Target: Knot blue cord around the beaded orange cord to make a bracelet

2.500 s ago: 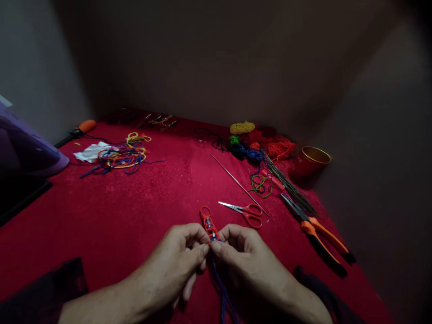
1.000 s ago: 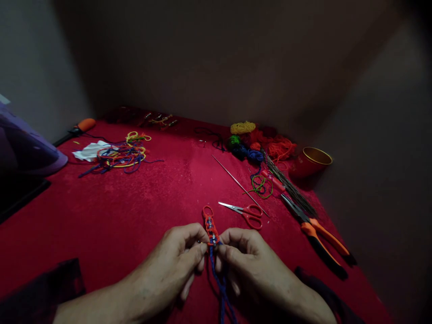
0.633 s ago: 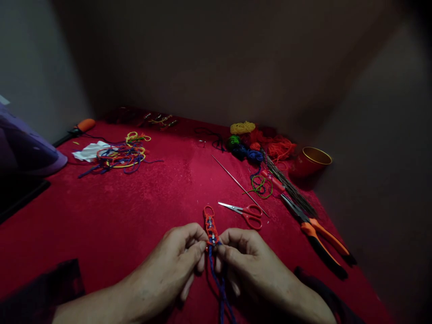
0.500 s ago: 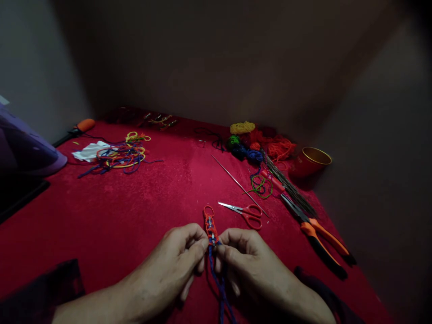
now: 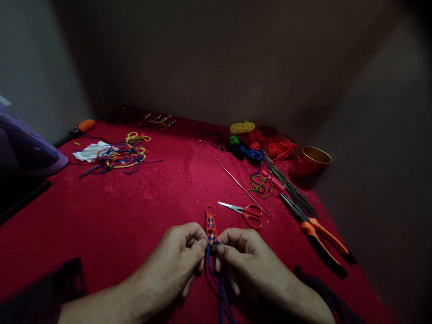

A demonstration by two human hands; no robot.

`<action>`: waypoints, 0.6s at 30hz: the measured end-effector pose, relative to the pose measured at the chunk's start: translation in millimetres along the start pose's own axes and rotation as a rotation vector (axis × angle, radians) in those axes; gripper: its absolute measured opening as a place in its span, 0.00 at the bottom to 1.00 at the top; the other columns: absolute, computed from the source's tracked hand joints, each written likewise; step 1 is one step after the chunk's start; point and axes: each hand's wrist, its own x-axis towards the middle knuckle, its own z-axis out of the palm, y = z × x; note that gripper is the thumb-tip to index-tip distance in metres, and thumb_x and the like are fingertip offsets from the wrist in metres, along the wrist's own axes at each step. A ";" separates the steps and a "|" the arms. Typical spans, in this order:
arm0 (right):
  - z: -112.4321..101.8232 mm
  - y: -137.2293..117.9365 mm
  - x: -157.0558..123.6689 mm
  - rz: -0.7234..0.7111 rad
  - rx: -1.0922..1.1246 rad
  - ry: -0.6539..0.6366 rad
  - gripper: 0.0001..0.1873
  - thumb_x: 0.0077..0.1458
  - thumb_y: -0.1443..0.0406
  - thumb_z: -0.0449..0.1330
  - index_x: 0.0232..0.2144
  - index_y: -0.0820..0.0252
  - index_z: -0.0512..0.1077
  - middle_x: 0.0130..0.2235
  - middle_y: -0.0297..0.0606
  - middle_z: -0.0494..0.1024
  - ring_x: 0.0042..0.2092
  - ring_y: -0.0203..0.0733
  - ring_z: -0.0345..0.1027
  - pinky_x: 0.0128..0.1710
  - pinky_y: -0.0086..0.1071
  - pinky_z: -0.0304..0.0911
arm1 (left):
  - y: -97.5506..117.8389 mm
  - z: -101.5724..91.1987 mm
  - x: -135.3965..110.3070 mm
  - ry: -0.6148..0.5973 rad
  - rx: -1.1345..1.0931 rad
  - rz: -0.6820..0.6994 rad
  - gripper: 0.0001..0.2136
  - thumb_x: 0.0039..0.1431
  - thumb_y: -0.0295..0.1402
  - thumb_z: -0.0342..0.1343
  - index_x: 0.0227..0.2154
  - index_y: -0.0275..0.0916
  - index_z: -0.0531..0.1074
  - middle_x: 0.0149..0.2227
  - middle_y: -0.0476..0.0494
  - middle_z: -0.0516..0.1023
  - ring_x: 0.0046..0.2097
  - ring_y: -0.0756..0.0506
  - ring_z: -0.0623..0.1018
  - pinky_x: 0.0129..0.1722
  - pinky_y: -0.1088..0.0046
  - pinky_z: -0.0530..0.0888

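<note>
We pinch the braided cord (image 5: 211,225) at the worktop's (image 5: 141,211) six o'clock edge, our left hand (image 5: 178,261) and right hand (image 5: 245,261) both closed on it. If either grip slackens, the last knot may loosen; the scissors (image 5: 245,212) lie near at two o'clock.

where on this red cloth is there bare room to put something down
Widest bare patch: mid cloth, between the cord tangle, the needle and the left hand. Another lies near-left. Crowded: the right side, with scissors, pliers, yarn bundles and cup.
</note>
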 end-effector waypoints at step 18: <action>-1.1 -0.1 -1.1 0.016 -0.037 -0.020 0.16 0.58 0.57 0.57 0.25 0.62 0.69 0.13 0.26 0.64 0.13 0.28 0.54 0.12 0.21 0.46 | -1.8 -0.7 1.3 0.034 0.005 -0.019 0.15 0.61 0.45 0.48 0.27 0.38 0.65 0.16 0.58 0.61 0.13 0.57 0.56 0.10 0.84 0.54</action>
